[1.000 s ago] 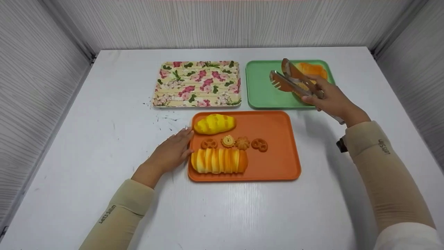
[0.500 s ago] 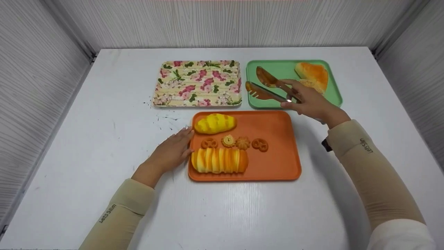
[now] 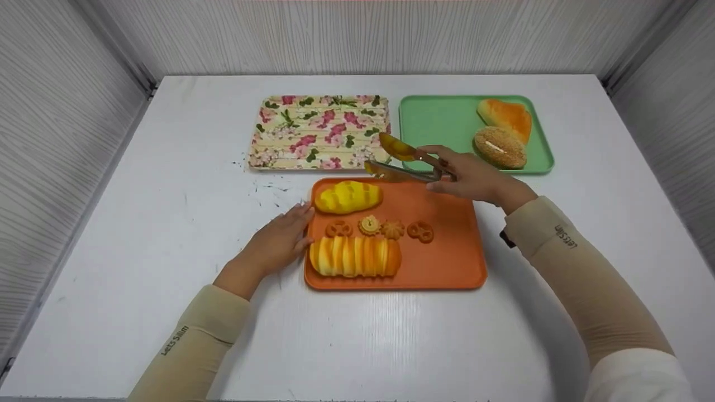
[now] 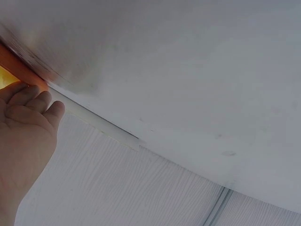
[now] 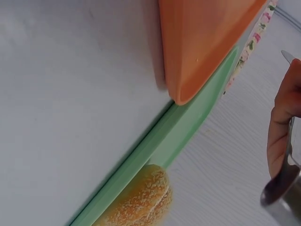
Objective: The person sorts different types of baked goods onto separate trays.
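Observation:
My right hand (image 3: 466, 174) grips a pair of metal tongs (image 3: 399, 148), their arms spread with nothing between the tips. The tips hang over the far edge of the orange tray (image 3: 441, 262), by the corner of the floral tray (image 3: 321, 134). Fingers of my left hand (image 3: 276, 243) rest against the orange tray's left rim. On that tray lie a yellow bread roll (image 3: 349, 197), a sliced-look loaf (image 3: 356, 257) and several small cookies (image 3: 392, 229). In the right wrist view, a sesame bun (image 5: 141, 202) shows on the green tray (image 5: 183, 132).
Behind the orange tray stands the green tray, holding the sesame bun and a golden bread piece (image 3: 508, 117). The floral tray is left of it. Grey wood-grain panels (image 3: 368, 39) enclose the white table (image 3: 357, 346) at the back and sides.
My right hand has carried the tongs leftward and nearer, from above the green tray to the orange tray's far edge, uncovering the sesame bun. My left hand stays at the rim.

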Available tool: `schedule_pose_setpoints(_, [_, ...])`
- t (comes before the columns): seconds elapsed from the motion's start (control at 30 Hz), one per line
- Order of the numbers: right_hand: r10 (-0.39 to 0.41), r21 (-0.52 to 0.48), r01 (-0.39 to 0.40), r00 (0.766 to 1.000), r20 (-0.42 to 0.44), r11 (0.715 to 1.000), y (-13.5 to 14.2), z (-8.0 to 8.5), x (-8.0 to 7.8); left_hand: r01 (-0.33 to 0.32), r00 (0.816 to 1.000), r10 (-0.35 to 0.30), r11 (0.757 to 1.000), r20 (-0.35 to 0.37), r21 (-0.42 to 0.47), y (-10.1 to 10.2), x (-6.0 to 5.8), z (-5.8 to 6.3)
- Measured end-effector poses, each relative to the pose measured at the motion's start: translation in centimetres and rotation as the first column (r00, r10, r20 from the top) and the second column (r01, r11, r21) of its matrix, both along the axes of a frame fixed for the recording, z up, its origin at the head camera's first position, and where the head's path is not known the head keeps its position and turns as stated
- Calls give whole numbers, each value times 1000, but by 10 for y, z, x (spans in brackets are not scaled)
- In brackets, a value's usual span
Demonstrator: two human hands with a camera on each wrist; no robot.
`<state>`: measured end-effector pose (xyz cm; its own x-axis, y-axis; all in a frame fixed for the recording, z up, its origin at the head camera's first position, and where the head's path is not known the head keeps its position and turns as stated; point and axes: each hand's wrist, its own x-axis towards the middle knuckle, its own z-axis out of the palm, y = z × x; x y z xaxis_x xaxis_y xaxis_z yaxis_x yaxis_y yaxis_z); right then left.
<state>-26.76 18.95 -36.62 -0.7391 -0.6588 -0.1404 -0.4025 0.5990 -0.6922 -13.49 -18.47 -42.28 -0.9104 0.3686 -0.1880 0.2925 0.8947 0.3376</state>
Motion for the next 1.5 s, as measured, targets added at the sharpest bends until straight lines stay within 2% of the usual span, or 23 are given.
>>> schedule_pose_setpoints(0.2, [109,0,-109,994,-20,994,-11,-6,2,-2,1000,2,1000,9,-2,1,-1,0])
schedule_pose_setpoints(0.4, [190,54,-188,981,-41,981,-20,-10,3,-2,1000,2,1000,10,-4,1,-1,0])
schedule_pose_setpoints(0.73, [233,124,-227,972,-39,966,-37,-16,6,-8,1000,8,1000,21,-9,1,1,2])
schedule_pose_setpoints(0.9, [257,117,-251,965,-43,961,-40,-19,7,-13,999,14,1000,34,-13,2,1,3])
schedule_pose_setpoints(1.13, [252,126,-244,966,-53,962,-42,-20,8,-14,1000,14,1000,22,-18,1,0,2])
schedule_pose_setpoints(1.5, [280,107,-268,952,-122,958,-38,-17,10,-4,1000,4,1000,20,-18,1,0,2])
